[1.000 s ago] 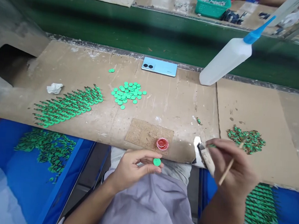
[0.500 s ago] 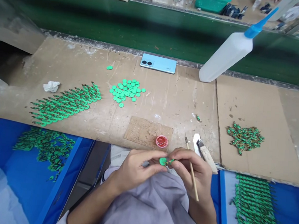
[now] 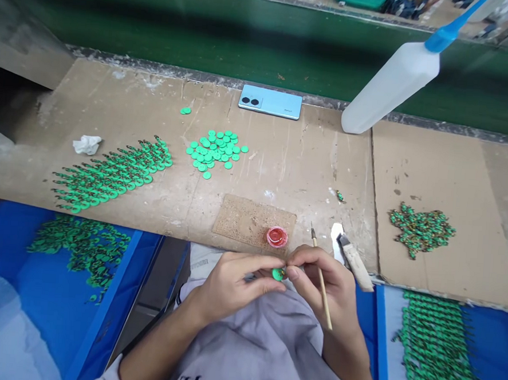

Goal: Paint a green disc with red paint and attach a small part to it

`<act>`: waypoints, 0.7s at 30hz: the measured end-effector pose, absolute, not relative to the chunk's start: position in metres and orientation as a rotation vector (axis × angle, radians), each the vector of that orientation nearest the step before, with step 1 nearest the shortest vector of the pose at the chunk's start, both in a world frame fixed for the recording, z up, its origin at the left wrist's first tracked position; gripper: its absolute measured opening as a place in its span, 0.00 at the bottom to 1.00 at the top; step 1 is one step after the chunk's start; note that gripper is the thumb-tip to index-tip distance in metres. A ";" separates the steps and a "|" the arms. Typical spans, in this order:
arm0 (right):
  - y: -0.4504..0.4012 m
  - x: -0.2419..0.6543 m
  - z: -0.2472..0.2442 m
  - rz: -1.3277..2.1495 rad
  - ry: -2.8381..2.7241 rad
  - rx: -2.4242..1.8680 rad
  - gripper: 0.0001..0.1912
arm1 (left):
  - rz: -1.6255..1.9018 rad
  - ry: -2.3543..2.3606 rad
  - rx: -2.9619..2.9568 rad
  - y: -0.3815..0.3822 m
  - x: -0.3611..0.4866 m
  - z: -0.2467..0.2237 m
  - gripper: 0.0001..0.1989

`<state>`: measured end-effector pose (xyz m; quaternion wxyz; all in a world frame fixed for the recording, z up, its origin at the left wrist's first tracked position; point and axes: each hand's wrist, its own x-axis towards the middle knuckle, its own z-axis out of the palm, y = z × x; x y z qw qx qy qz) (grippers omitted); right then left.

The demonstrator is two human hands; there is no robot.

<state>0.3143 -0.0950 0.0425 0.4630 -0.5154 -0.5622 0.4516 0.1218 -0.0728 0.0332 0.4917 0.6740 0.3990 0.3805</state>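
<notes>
1. The left hand (image 3: 231, 283) comes in from the lower middle of the frame, forearm running up from the bottom edge, with the wrist bent so the fingers point to the right.
2. Its thumb and forefinger are pressed together on a small round green plastic disc (image 3: 278, 274), which sits just below the middle of the frame, over the grey cloth on the person's lap (image 3: 253, 345).
3. The right hand (image 3: 323, 286) comes in from the lower right, forearm rising from the bottom edge, and its fingertips meet the left fingertips at the disc.
4. The right thumb and forefinger are pinched at the right edge of the disc; whether they hold a second small part there, I cannot tell.
5. The same hand also keeps a thin wooden stick with a dark tip (image 3: 321, 277) between its fingers, the tip pointing up toward the table edge.
6. Just above the hands, a small red round pot (image 3: 276, 236) stands on a brown cork mat (image 3: 246, 221).
7. A loose heap of the same green discs (image 3: 217, 150) lies in the upper middle of the cardboard-covered table (image 3: 307, 164).
8. A white squeeze bottle with a blue nozzle (image 3: 393, 87) leans in the upper right.
</notes>
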 end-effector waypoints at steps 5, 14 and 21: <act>-0.094 0.315 0.043 1.160 -1.370 -1.257 0.05 | 0.959 0.934 1.640 -0.073 0.123 0.032 0.08; -0.090 0.313 0.048 1.228 -1.388 -1.211 0.05 | 0.975 0.950 1.629 -0.074 0.120 0.031 0.12; -0.086 0.310 0.054 1.413 -1.331 -1.150 0.08 | 1.065 0.817 1.683 -0.072 0.118 0.021 0.13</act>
